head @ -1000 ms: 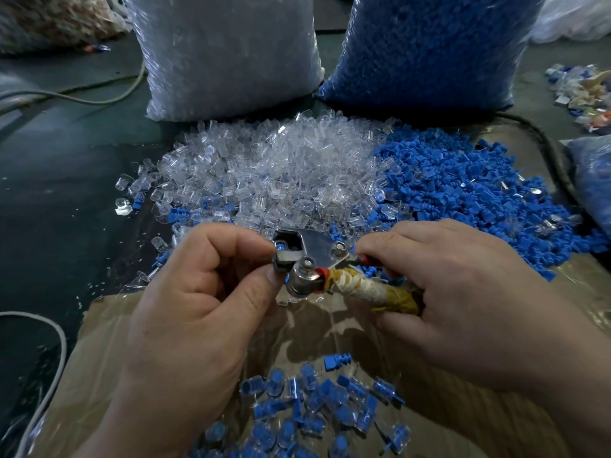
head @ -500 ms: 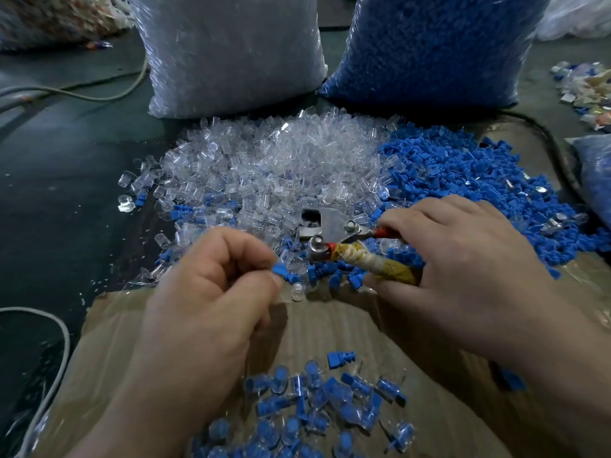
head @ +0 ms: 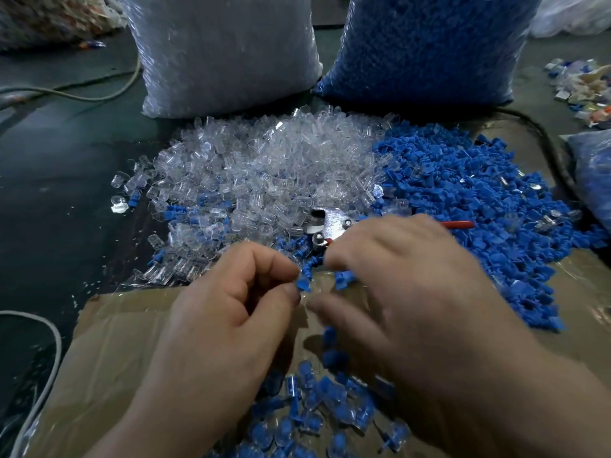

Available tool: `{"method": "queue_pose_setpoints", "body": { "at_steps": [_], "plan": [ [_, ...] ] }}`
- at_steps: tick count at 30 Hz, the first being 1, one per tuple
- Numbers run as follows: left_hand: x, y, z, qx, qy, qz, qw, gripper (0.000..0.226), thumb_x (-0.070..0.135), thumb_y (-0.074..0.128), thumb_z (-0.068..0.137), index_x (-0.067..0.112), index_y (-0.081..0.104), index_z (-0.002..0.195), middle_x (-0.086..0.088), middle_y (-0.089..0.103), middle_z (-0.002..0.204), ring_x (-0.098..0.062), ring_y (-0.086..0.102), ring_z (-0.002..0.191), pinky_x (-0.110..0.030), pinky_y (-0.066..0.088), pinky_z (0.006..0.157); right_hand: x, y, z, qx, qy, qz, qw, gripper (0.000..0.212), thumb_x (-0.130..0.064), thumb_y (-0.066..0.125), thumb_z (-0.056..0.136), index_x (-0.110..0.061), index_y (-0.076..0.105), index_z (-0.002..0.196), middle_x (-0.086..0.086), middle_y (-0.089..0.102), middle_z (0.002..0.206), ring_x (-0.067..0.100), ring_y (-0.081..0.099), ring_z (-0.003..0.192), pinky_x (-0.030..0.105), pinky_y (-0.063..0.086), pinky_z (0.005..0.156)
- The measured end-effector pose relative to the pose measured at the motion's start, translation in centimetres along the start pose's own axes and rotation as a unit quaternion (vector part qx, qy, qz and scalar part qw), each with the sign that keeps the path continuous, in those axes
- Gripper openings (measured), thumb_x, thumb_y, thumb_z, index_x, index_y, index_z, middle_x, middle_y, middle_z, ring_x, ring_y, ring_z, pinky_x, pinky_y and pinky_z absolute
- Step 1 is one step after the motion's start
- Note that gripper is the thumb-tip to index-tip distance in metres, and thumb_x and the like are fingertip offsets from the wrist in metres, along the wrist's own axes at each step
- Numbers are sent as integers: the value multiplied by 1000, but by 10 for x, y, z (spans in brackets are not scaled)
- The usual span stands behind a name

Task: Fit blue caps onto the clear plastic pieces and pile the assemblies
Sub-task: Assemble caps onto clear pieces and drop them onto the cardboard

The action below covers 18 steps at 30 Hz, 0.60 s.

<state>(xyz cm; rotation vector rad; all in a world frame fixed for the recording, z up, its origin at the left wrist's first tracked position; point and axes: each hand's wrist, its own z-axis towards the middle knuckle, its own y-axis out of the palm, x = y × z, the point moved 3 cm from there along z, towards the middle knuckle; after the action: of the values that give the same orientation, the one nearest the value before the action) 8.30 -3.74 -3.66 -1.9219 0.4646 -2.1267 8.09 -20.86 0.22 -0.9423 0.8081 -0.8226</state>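
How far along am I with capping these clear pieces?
Done: a small pile of capped assemblies on the cardboard. In hand: your left hand pinches one blue cap. Left: big heaps of clear pieces and loose caps, plus a clear sack and a blue sack behind.

Heap of plastic pieces [head: 264, 160] left of cap heap [head: 463, 193], a sack [head: 224, 51] behind each, assemblies [head: 317, 411] nearest on cardboard [head: 115, 342]
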Motion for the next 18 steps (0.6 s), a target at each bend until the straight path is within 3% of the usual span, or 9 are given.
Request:
{"method": "queue_pose_setpoints", "body": {
  "at_steps": [3,6,8,11,15,18],
  "plan": [
    [9,-2,-2,-19,54,49,997,25,54,55,78,42,66,97,6,66,62,-6,54,44,-20,44,40,-9,6,-1,-23,-47,15,999,21,-37,49,95,-21,61,90,-3,60,82,22,56,76,42,44,74],
    [16,-3,-4,-17,91,110,990,23,54,50,82,51,65,101,17,71,75,-4,66,59,-23,54,48,-4,4,-2,-28,-29,21,999,15,-28,50,94,-19,62,92,-3,61,81,22,57,74,39,43,72],
    [17,-4,-4,-9,89,91,992,25,55,50,83,51,65,101,18,71,76,-4,66,62,-27,57,52,-3,4,-3,-33,-29,22,999,11,-25,53,92,-20,62,92,-4,61,81,21,56,73,37,41,71],
    [16,-6,-1,14,62,36,997,31,61,50,80,41,69,96,13,70,71,-3,63,57,-28,58,54,-4,3,-4,-14,-48,39,998,4,-21,61,90,-17,62,92,-2,61,82,21,55,74,36,38,70],
    [26,0,1,-26,74,-26,997,27,45,54,87,20,63,87,23,63,59,14,55,51,-5,46,49,-12,1,-5,8,-78,77,994,5,-17,59,93,-12,62,93,1,59,82,22,52,75,40,42,69],
    [34,-2,1,-39,73,-35,996,32,47,49,85,17,60,87,23,59,58,15,52,51,-2,42,49,-20,-3,-4,-13,-42,129,991,21,-29,45,99,-15,58,88,-4,53,77,18,48,68,40,42,60]
  ]
}}
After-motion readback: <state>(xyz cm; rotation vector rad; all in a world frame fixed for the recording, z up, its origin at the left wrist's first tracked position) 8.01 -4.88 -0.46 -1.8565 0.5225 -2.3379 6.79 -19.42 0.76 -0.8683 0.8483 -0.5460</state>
